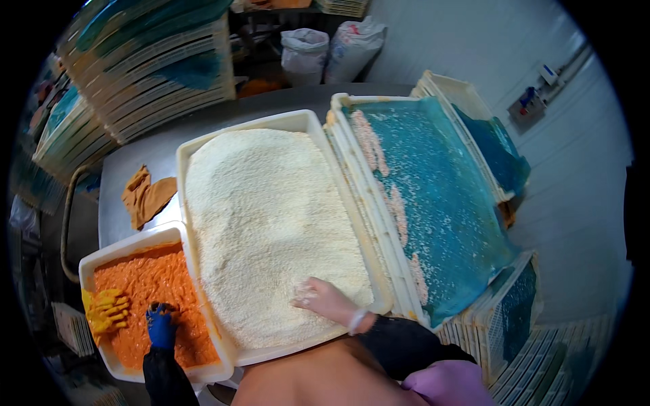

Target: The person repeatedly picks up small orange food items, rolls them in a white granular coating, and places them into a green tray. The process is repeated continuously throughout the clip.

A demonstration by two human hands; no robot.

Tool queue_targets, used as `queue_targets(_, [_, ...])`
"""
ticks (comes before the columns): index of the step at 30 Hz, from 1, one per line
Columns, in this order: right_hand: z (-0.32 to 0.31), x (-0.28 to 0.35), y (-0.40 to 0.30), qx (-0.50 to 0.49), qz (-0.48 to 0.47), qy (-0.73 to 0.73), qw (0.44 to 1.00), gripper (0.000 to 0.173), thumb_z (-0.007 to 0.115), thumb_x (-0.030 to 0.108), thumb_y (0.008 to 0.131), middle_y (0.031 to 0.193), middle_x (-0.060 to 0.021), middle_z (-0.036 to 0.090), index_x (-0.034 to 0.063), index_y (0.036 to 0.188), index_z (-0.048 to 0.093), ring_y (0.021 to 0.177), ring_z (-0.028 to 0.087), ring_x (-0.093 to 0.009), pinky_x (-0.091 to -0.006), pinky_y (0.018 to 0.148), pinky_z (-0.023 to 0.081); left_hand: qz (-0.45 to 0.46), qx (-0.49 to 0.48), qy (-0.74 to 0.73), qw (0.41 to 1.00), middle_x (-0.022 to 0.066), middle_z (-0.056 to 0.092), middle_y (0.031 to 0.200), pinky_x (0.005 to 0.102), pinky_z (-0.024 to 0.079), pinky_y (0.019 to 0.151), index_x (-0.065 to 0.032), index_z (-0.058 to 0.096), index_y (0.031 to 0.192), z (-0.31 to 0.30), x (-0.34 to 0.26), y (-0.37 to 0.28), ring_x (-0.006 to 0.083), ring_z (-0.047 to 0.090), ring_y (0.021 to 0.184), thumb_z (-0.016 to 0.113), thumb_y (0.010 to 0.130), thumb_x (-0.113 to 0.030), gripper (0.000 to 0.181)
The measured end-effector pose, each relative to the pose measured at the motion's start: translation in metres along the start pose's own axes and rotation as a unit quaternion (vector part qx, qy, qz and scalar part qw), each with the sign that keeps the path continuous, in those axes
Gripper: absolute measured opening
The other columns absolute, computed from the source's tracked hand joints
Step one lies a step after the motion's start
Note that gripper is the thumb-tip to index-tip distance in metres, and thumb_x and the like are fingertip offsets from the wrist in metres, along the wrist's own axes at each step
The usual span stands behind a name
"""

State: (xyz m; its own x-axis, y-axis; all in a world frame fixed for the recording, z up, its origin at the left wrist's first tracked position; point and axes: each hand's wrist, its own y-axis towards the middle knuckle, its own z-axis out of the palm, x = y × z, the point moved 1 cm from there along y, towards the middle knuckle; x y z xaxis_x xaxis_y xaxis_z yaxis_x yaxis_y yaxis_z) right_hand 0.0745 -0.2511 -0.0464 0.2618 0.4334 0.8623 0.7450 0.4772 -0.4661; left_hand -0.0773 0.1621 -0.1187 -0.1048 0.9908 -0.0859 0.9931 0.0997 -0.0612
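My left hand, in a blue glove smeared orange, has its curled fingers at the surface of an orange, wet, meat-like mixture in a white plastic tub. Whether it grips any of the mixture cannot be told. My right hand, in a thin clear glove with a white band at the wrist, is low over pale crumbs in a larger white tub. Crumbs cling to its bent fingertips; what is under them is hidden. A yellow rubber glove lies over the small tub's left rim.
Right of the crumbs, stacked trays carry a blue-green sheet with rows of crumbed pieces. A brown cloth lies on the metal table. More stacked trays stand at the back left, white sacks behind the table.
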Motion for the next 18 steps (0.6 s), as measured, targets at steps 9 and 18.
queue_targets(9, [-0.157, 0.035, -0.13, -0.334, -0.005, -0.292, 0.896, 0.026, 0.057, 0.013, 0.082, 0.098, -0.0174, 0.06, 0.0011, 0.104, 0.051, 0.093, 0.058, -0.034, -0.0345, 0.075, 0.047, -0.194, -0.021, -0.365, 0.91, 0.014, 0.066, 0.08, 0.0286, 0.048, 0.067, 0.0031, 0.065, 0.09, -0.014, -0.004, -0.006, 0.0223, 0.063, 0.075, 0.065, 0.069, 0.002, 0.022])
queue_targets(18, [-0.171, -0.064, -0.169, -0.302, 0.0, -0.188, 0.935, 0.034, 0.047, 0.015, 0.09, 0.112, -0.0183, 0.054, -0.0028, 0.119, 0.048, 0.103, 0.052, -0.027, -0.0326, 0.089, 0.04, -0.192, -0.003, -0.307, 0.932, 0.0152, 0.066, 0.089, 0.0308, 0.049, 0.072, 0.0032, 0.064, 0.096, 0.01, 0.006, -0.033, 0.0224, 0.064, 0.082, 0.058, 0.07, 0.005, 0.026])
